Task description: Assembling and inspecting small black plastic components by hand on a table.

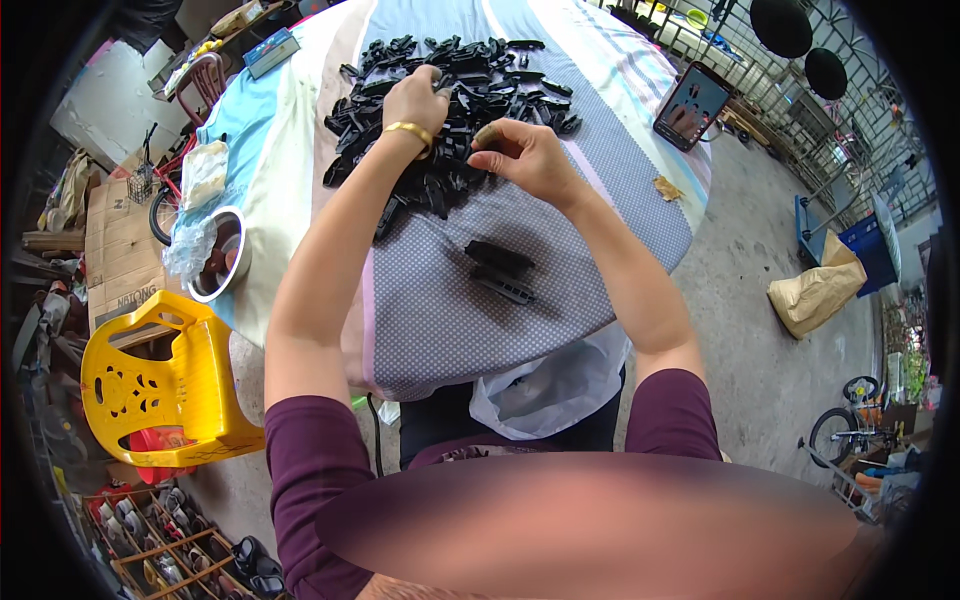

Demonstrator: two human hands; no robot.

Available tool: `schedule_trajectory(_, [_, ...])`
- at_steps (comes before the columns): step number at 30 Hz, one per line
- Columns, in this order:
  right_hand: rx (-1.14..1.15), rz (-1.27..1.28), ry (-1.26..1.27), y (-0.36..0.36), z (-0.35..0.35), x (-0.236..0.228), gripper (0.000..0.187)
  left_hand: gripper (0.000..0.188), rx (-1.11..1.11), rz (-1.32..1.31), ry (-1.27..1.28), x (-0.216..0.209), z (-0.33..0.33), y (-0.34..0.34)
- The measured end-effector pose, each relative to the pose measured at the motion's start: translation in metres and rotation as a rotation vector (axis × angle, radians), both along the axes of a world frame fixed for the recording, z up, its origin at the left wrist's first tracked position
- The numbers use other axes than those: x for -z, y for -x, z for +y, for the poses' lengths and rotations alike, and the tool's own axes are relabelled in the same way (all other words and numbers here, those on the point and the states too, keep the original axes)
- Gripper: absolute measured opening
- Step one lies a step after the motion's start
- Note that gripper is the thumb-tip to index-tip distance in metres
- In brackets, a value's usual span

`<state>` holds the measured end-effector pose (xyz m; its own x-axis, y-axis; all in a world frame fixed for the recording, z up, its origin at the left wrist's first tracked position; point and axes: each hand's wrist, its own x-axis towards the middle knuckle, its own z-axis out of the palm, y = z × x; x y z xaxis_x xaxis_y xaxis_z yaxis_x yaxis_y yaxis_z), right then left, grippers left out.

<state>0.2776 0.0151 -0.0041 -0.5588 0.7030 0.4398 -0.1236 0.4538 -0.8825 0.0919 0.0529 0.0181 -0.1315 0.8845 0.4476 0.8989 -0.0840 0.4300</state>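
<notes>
A spread-out heap of small black plastic pieces (365,118) lies on a cloth-covered table (420,330). My left hand (415,103), with a gold bangle at the wrist, is over the heap's middle. Its fingers curl down among the pieces, and their tips are partly hidden. At the heap's right edge is my right hand (535,165), thumb and forefinger drawn together in a pinch. A brownish cover wraps one of its fingertips; what lies in the pinch is too small to make out. Two longer black pieces, one solid-looking (499,257) and one slotted (503,285), rest apart, nearer me.
A phone (691,106) stands at the table's right, past a dry brown scrap (667,188). A white plastic bag (550,390) hangs open at my lap. To the left are a bowl (240,262) and a yellow chair (205,380); a brown sack (815,290) sits on the floor rightward.
</notes>
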Motion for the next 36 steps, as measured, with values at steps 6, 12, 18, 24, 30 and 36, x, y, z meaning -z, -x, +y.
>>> schedule_trajectory(6, [0.044,0.106,0.065,0.000,-0.008,-0.002,0.022,0.023,0.347,-0.839,0.220,0.005,-0.072,-0.008])
schedule_trajectory(12, [0.151,-0.047,-0.332,0.008,-0.021,-0.003,0.023,0.033,0.442,-1.164,0.273,0.025,-0.100,0.005])
schedule_trajectory(18, [0.262,-0.129,-0.523,0.008,-0.020,0.001,0.025,0.031,0.452,-0.843,0.170,0.018,-0.109,0.002])
schedule_trajectory(24, [0.221,-0.112,-0.641,0.010,-0.023,0.000,0.027,0.031,0.506,-0.855,0.267,0.016,-0.111,0.010])
schedule_trajectory(30, [0.452,-0.195,-0.880,0.004,-0.017,-0.014,0.038,0.037,0.504,-0.526,-0.039,0.010,-0.117,0.002])
schedule_trajectory(36, [0.108,-0.381,-0.495,-0.003,-0.017,-0.013,0.037,0.042,0.548,-0.238,-0.165,0.010,-0.117,0.002])
